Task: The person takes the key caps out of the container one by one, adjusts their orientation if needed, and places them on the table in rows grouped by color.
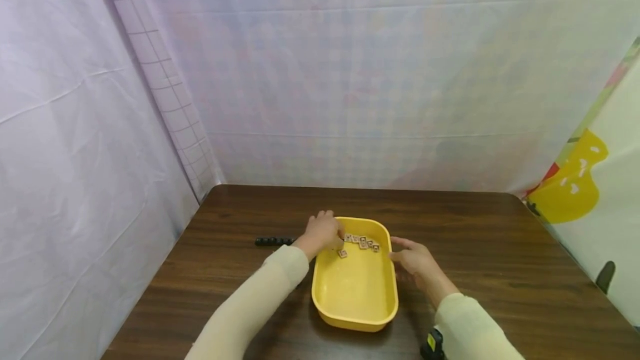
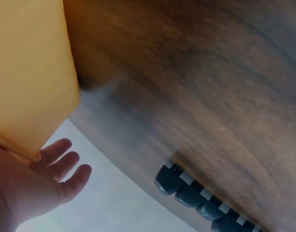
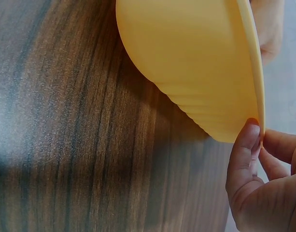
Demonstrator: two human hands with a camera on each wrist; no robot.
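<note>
A yellow plastic tray (image 1: 355, 293) stands on the dark wooden table. Inside, toward its far end, several small square tiles (image 1: 363, 242) with dark markings lie in an uneven row. One tile (image 1: 342, 254) lies apart, nearer the left wall. My left hand (image 1: 322, 232) reaches over the left rim, fingertips right by that tile; in the left wrist view three fingers (image 2: 65, 162) extend past the tray's edge, and I cannot tell whether the hidden thumb and index finger hold anything. With its thumb and fingers, my right hand (image 3: 266, 179) pinches the tray's right rim.
Left of the tray lies a black strip of knobbly segments (image 2: 201, 198), partly behind the left forearm in the head view. A small black and yellow device (image 1: 433, 343) is beside the right sleeve. White and pale patterned curtains (image 1: 350, 82) surround the table (image 1: 475, 221).
</note>
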